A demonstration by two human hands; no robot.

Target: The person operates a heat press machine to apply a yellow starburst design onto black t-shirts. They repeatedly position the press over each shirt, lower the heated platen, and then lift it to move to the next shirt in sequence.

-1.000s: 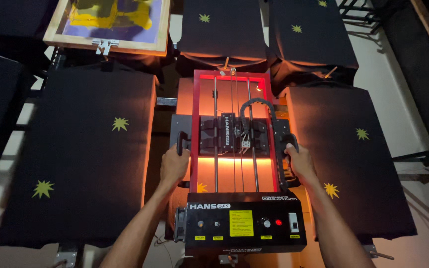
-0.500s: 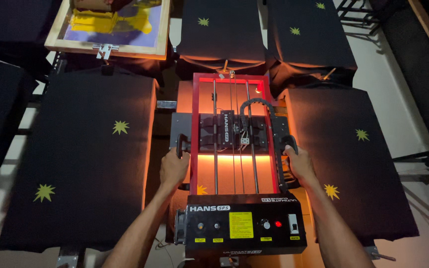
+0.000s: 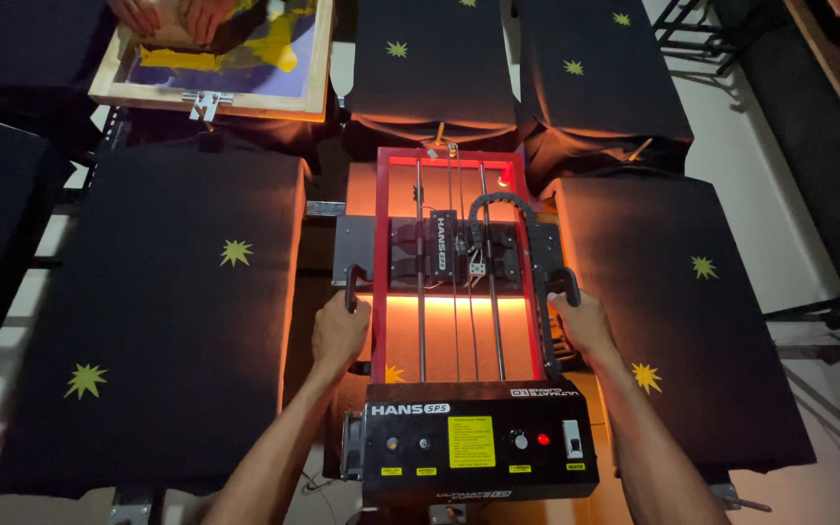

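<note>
A red-framed flash dryer [image 3: 459, 272] glows orange over the middle platen. Its black control box [image 3: 473, 442] with a yellow label and a red lamp faces me. My left hand [image 3: 340, 331] grips the black handle on the dryer's left side. My right hand [image 3: 583, 321] grips the matching handle on the right side. Under the heater lies black fabric with a yellow star print [image 3: 396, 373] showing near the front edge.
Black shirts with yellow star prints lie on platens at the left [image 3: 167, 311], right [image 3: 678, 311] and back [image 3: 435, 58]. At the back left another person's hands [image 3: 172, 15] work on a wood-framed printing screen [image 3: 216, 58] with yellow ink.
The view has tilted slightly, so the dryer sits a little lower in frame. Both hands stay on the handles. Another person's hands have come into view on the screen at the back left.
</note>
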